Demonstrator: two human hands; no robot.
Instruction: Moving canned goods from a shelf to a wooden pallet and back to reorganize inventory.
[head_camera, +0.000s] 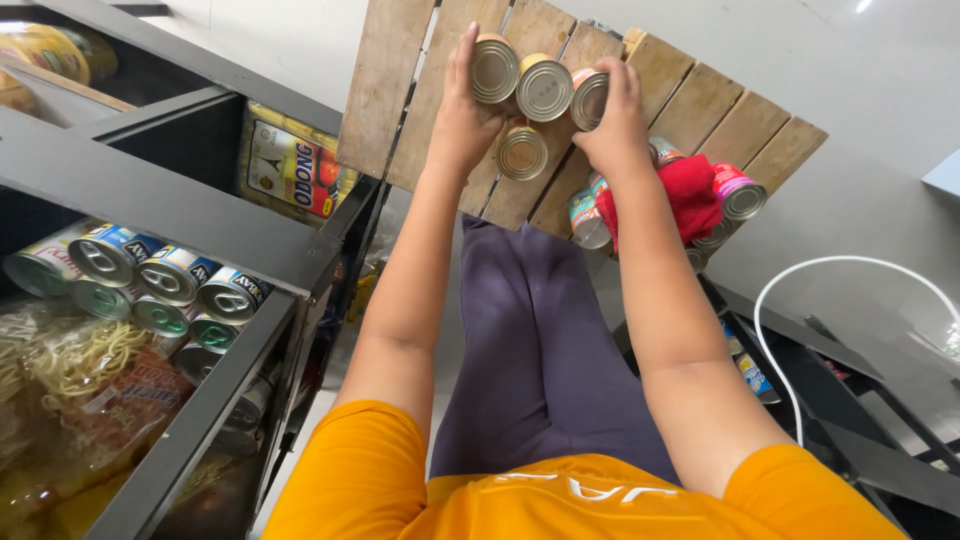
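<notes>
Gripping 4 cans (530, 100) (both hands) over wooden pallet (700, 110).

The red cloth (690, 195) at three o'clock covers part of the cans (738, 192) beside it. The left hand (462, 110) hides the side of the can (494, 69) it grips. Noodle packets (70, 370) at eight o'clock run off the edge.

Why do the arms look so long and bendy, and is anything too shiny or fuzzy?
Head view: the wide lens stretches the arms and curves the shelf frame; soft light glints off the tin cans held between the left hand and right hand; noodle packets at the edge look slightly blurred.
</notes>
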